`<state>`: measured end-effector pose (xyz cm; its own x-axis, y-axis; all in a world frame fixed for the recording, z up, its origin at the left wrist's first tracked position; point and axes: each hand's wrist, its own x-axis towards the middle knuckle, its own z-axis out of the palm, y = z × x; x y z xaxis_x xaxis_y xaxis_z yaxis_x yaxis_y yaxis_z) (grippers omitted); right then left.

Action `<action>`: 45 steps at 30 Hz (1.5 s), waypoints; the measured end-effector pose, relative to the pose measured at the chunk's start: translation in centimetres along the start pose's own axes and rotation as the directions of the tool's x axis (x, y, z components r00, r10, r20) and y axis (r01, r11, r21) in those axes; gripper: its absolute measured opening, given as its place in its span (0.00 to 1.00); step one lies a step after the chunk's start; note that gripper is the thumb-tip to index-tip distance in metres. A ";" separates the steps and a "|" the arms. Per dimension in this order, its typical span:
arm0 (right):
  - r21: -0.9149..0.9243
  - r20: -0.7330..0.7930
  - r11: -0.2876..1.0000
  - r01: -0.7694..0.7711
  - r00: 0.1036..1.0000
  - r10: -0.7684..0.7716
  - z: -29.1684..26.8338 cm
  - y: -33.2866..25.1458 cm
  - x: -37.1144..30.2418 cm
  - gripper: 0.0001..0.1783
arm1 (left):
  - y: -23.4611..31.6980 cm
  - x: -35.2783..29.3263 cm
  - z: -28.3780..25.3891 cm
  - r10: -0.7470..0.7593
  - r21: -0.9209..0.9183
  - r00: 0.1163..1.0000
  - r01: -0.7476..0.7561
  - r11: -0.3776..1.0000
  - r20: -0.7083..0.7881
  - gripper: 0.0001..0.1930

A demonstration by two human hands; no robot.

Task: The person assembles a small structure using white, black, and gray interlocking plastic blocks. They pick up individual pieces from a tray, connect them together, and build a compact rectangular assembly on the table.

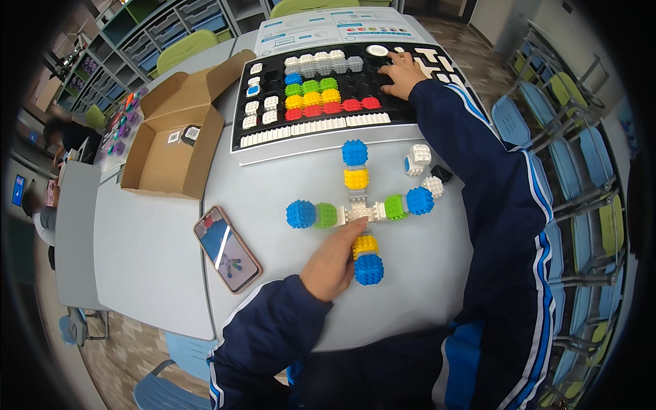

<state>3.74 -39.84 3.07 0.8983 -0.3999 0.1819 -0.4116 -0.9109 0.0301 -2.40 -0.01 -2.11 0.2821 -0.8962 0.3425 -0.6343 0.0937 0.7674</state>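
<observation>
1. While your left hand (333, 263) rests on the grey table (157, 253), its fingers lie loosely curled against the lower arm of the cross-shaped block model (358, 212), touching the white centre piece and the yellow cube below it; it presses on them and grips nothing.
2. The cross sits in the middle of the table: blue and yellow cubes on the upper arm, yellow and blue on the lower, blue and green on each side arm.
3. Your right hand (403, 74) reaches far forward onto the black tray (410, 113) of blocks, fingers spread flat on its upper right part, just below a white round piece (376, 50). You cannot tell whether it has hold of anything.
4. Rows of grey, green, yellow and red cubes (321, 96) fill the tray's middle.
5. Two loose white blocks (424, 169) lie just beside the cross's right arm.
6. A phone (227, 249) lies left of your left hand, and an open cardboard box (171, 140) stands beyond it.
</observation>
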 end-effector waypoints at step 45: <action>0.372 0.210 0.879 0.299 0.895 -0.394 -6.6 -9.8 -20.8 0.24 | 2.4 7.5 -5.8 -0.323 0.622 0.940 0.190 0.759 0.107 0.23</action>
<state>-11.92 -21.89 5.49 0.9983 -0.0208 -0.0552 -0.0357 -0.9580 -0.2844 2.38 -3.95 5.48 0.3930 -0.9194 0.0158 -0.8760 -0.3691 0.3105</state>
